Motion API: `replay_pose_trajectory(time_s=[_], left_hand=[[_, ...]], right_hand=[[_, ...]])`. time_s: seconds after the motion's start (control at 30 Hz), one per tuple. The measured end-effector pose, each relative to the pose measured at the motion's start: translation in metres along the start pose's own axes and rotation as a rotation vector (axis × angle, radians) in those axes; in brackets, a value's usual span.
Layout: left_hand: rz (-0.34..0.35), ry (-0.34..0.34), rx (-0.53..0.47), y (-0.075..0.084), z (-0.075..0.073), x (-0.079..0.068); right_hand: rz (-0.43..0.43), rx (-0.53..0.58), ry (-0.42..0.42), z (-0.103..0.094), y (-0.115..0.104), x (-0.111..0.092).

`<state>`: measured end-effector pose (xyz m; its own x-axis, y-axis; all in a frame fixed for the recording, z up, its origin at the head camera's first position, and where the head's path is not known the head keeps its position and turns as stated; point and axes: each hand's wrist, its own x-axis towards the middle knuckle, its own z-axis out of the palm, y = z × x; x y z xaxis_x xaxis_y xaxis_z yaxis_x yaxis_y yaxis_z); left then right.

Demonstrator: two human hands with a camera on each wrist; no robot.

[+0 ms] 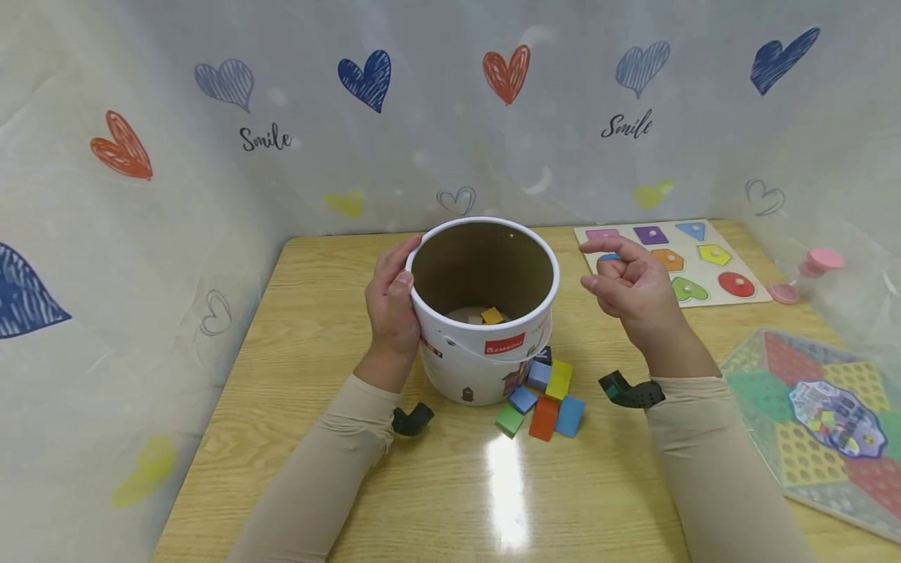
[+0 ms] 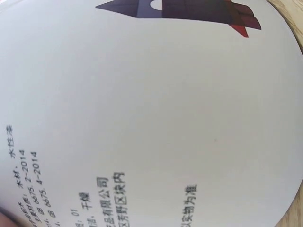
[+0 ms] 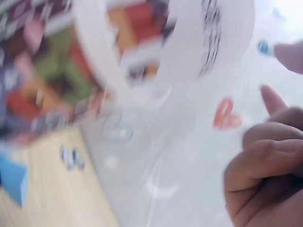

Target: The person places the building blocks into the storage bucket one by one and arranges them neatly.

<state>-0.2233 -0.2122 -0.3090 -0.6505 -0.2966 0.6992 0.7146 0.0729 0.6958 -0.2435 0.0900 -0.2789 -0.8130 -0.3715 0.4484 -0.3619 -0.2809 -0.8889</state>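
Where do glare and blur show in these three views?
Head: bright glare streak on the table, below the blocks, which look fairly sharp; left wrist: white bucket fills most of the frame, lettering slightly soft; right wrist: bucket's print smeared, right hand clearer.

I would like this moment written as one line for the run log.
left hand: holds bucket | right hand: beside bucket, nothing held | blocks: on table by bucket | yellow block: inside bucket
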Motion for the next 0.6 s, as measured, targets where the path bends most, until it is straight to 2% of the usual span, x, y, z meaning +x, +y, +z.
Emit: replay_pose_trajectory(time_s=[0.1, 0.17, 0.23, 0.33, 0.4, 0.6], left_hand=[[0.001, -0.007, 0.001, 0.008, 0.001, 0.001], [-0.001, -0.009, 0.002, 0.016, 0.003, 0.001], [-0.001, -0.011, 0.006, 0.023, 0.004, 0.002], [0.001, -0.004, 0.001, 0.026, 0.003, 0.004], [0.008, -0.001, -0.006, 0.021, 0.002, 0.005], [0.007, 0.009, -0.003, 0.001, -0.002, 0.003]], right_hand=[[0.213, -0.259, -0.053, -0.021, 0.026, 0.003], [0.347, -0.443, -0.145, -0.032, 0.047, 0.005], [0.449, -0.575, -0.247, -0.035, 0.065, 0.006], [0.522, -0.664, -0.36, -0.035, 0.084, 0.007], [0.559, -0.706, -0.393, -0.032, 0.091, 0.005], [0.571, -0.797, -0.387, -0.028, 0.104, 0.0]])
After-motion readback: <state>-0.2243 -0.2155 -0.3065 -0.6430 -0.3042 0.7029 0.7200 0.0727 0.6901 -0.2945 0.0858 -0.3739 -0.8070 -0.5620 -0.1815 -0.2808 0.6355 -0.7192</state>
